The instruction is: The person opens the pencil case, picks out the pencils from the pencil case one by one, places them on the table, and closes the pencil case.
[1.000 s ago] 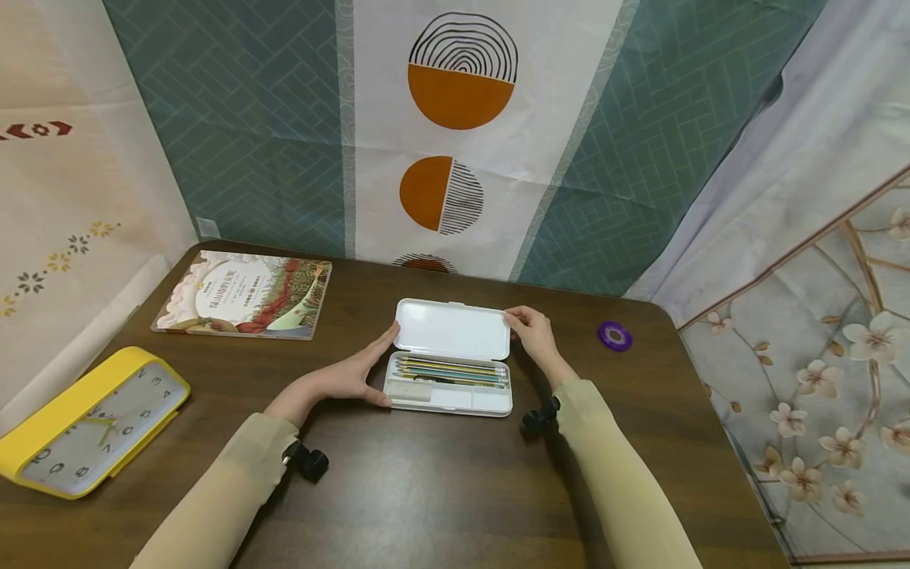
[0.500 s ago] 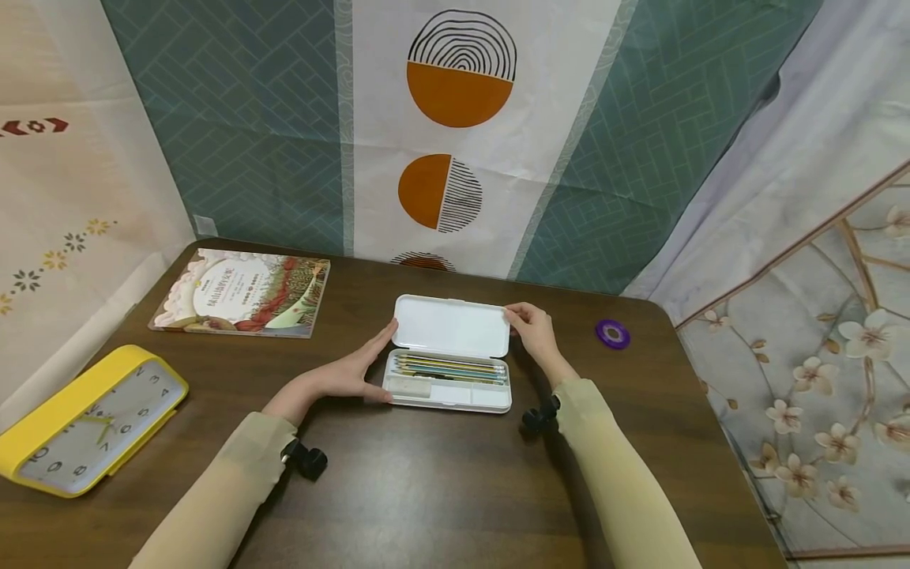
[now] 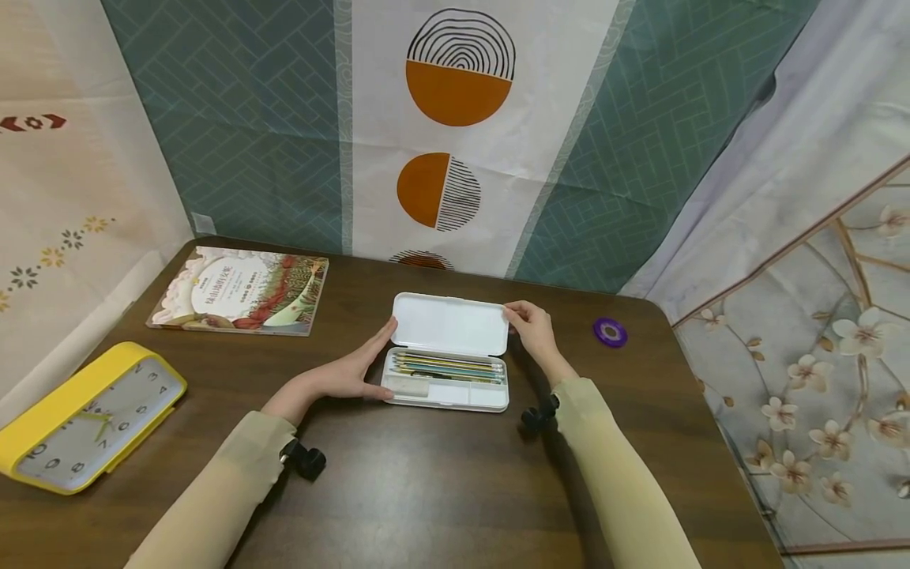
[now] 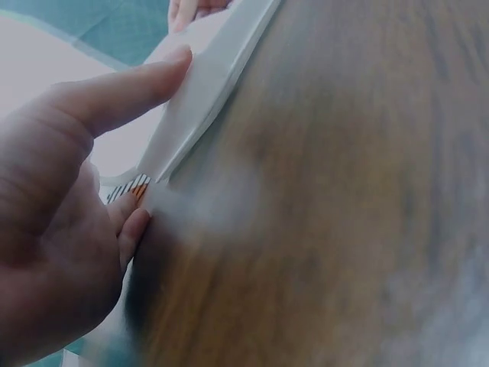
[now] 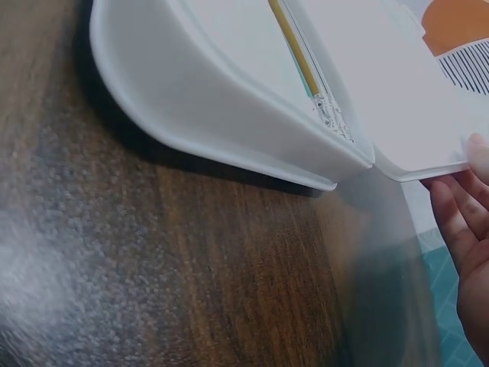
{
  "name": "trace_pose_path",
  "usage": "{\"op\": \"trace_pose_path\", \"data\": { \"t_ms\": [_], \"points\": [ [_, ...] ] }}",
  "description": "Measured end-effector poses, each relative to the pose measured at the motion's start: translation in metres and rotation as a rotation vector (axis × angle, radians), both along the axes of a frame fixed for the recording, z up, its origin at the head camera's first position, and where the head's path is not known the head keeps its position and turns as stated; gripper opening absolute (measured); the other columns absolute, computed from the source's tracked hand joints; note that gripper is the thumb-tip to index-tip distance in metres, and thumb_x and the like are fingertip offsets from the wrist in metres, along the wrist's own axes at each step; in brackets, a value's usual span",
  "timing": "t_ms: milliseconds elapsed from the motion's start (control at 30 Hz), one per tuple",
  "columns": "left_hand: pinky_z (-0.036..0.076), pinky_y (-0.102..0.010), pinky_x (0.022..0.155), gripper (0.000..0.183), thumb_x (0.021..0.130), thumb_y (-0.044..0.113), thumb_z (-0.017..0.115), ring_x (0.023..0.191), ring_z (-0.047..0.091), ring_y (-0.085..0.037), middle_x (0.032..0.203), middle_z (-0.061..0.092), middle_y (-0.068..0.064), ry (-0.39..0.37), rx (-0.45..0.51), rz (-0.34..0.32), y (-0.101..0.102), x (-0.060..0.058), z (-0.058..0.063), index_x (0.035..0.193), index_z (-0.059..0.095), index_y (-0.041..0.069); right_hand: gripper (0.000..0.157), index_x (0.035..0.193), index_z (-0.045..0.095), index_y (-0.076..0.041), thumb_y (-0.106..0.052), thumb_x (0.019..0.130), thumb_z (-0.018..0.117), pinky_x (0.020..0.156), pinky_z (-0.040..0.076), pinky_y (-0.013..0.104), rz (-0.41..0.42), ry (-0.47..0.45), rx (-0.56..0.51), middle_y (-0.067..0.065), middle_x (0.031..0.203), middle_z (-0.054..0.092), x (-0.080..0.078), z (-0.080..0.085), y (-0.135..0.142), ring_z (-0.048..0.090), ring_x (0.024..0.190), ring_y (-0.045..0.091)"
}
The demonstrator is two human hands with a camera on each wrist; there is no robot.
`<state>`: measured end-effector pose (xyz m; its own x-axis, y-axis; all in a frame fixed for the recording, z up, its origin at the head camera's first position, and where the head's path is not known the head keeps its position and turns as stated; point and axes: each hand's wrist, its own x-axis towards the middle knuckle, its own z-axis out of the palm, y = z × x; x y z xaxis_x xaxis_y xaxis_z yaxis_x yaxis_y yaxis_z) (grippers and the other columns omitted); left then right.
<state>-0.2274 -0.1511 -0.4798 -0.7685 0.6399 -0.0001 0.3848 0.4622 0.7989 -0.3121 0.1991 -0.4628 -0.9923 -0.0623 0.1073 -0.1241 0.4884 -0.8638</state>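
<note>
A white pencil case (image 3: pixel 455 397) lies open on the wooden table, its lid (image 3: pixel 450 325) folded back away from the person. Several pencils (image 3: pixel 448 368) lie side by side in its far compartment, and a pale eraser-like block (image 3: pixel 408 386) sits at the near left. My left hand (image 3: pixel 344 375) is spread at the left side, fingertips by the lid's left edge and thumb at the near left corner. In the left wrist view that thumb (image 4: pixel 145 86) lies straight against the case. My right hand (image 3: pixel 535 332) pinches the lid's right edge between thumb and fingers, also seen in the right wrist view.
An illustrated book (image 3: pixel 242 291) lies at the back left of the table. A yellow-framed clock (image 3: pixel 92 415) stands at the left, and a purple ring-shaped item (image 3: pixel 610 332) lies at the right. Patterned cloths (image 3: pixel 284 118) hang behind the table.
</note>
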Motion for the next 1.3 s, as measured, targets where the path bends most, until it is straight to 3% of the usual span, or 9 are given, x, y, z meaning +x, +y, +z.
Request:
{"op": "trace_pose_path", "data": {
  "t_ms": [267, 367, 567, 667, 800, 967, 1300],
  "points": [
    [0.011, -0.06, 0.117, 0.124, 0.079, 0.032, 0.082, 0.15, -0.006, -0.037, 0.164, -0.016, -0.013, -0.019, 0.003, 0.014, 0.001, 0.001, -0.001, 0.157, -0.012, 0.009, 0.028, 0.117, 0.067, 0.003, -0.018, 0.099, 0.06, 0.078, 0.054, 0.033, 0.005, 0.032, 0.041, 0.023, 0.108, 0.069, 0.003, 0.001, 0.001, 0.063, 0.09, 0.032],
    [0.011, -0.062, 0.116, 0.124, 0.079, 0.031, 0.082, 0.15, -0.007, -0.04, 0.163, -0.016, -0.015, -0.027, 0.014, 0.009, 0.001, 0.002, 0.0, 0.156, -0.012, 0.007, 0.032, 0.122, 0.064, 0.003, -0.018, 0.098, 0.061, 0.087, 0.052, 0.038, 0.008, 0.079, 0.045, 0.02, 0.116, 0.068, 0.005, 0.006, 0.002, 0.064, 0.102, 0.031],
    [0.01, -0.061, 0.116, 0.125, 0.079, 0.031, 0.082, 0.15, -0.008, -0.039, 0.163, -0.017, -0.015, -0.047, 0.0, 0.009, 0.001, 0.0, 0.002, 0.156, -0.013, 0.007, 0.038, 0.124, 0.061, 0.002, -0.018, 0.093, 0.069, 0.095, 0.048, 0.04, 0.019, 0.184, 0.008, 0.021, 0.122, 0.064, 0.015, 0.037, -0.002, 0.061, 0.11, 0.031],
    [0.01, -0.061, 0.116, 0.125, 0.079, 0.031, 0.083, 0.15, -0.008, -0.039, 0.163, -0.017, -0.016, -0.051, -0.007, 0.012, 0.001, 0.0, 0.003, 0.156, -0.013, 0.007, 0.037, 0.122, 0.063, 0.001, -0.017, 0.091, 0.07, 0.092, 0.05, 0.038, 0.077, 0.211, 0.008, 0.022, 0.119, 0.066, 0.024, 0.053, -0.009, 0.062, 0.106, 0.03],
    [0.01, -0.061, 0.116, 0.126, 0.079, 0.03, 0.083, 0.15, -0.008, -0.039, 0.163, -0.017, -0.016, -0.06, -0.009, 0.016, 0.0, 0.0, 0.004, 0.156, -0.013, 0.006, 0.033, 0.118, 0.066, 0.001, -0.014, 0.089, 0.072, 0.087, 0.052, 0.044, 0.176, 0.254, 0.067, 0.02, 0.112, 0.068, 0.036, 0.065, -0.021, 0.064, 0.099, 0.03],
    [0.01, -0.06, 0.117, 0.125, 0.079, 0.03, 0.083, 0.15, -0.008, -0.039, 0.163, -0.017, -0.015, -0.06, -0.007, 0.016, 0.001, -0.001, 0.007, 0.156, -0.013, 0.007, 0.032, 0.115, 0.069, 0.001, -0.011, 0.085, 0.076, 0.086, 0.053, 0.045, 0.24, 0.274, 0.19, 0.016, 0.109, 0.071, 0.047, 0.059, -0.033, 0.066, 0.095, 0.028],
    [0.01, -0.059, 0.117, 0.124, 0.079, 0.029, 0.082, 0.15, -0.008, -0.037, 0.163, -0.015, -0.015, -0.047, -0.001, 0.015, 0.002, 0.0, 0.005, 0.156, -0.012, 0.006, 0.025, 0.11, 0.071, -0.002, -0.008, 0.086, 0.074, 0.082, 0.054, 0.034, 0.384, 0.154, 0.379, 0.011, 0.103, 0.073, 0.061, 0.028, -0.043, 0.068, 0.09, 0.023]
  ]
}}
